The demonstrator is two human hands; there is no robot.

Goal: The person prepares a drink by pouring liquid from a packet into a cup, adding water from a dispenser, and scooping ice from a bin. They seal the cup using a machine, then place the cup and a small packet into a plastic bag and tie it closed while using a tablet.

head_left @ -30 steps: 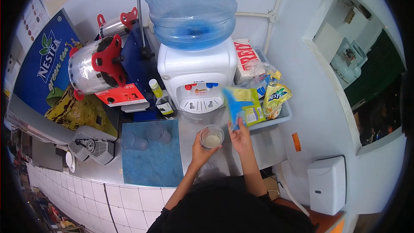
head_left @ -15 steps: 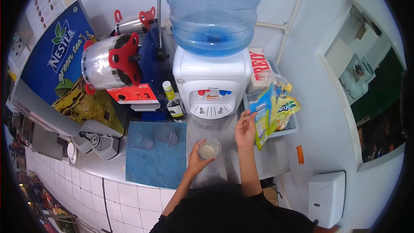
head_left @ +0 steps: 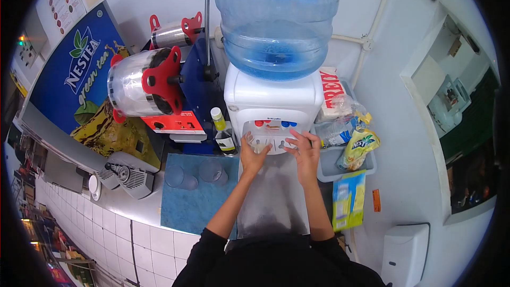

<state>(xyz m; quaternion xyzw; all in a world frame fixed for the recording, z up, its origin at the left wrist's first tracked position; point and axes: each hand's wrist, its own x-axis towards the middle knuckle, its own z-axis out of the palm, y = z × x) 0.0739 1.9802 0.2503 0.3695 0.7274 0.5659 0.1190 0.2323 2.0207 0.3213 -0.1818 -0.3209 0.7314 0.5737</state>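
My left hand (head_left: 251,160) is curled round a clear plastic cup (head_left: 261,148) at the drip tray of the white water dispenser (head_left: 273,93), on the side of the red tap (head_left: 259,123). The cup is hard to make out against the white tray, and its contents do not show. Beside it, my right hand (head_left: 306,160) is raised in front of the dispenser with its fingers spread and nothing in them. The blue tap (head_left: 288,124) sits just above its fingertips. A yellow and blue packet (head_left: 349,200) lies to the right of my right forearm, in front of a grey bin.
Two clear cups (head_left: 183,178) rest on a blue cloth (head_left: 199,210). A dark bottle with a yellow neck (head_left: 225,141) stands left of the dispenser, near a red and blue machine (head_left: 172,122). The grey bin (head_left: 325,170) holds a Nestea pouch (head_left: 360,149) and other packets.
My left hand has carried the cup forward to the dispenser. My right hand has let go of the packet, which now lies at the right, and has moved to the dispenser's front.
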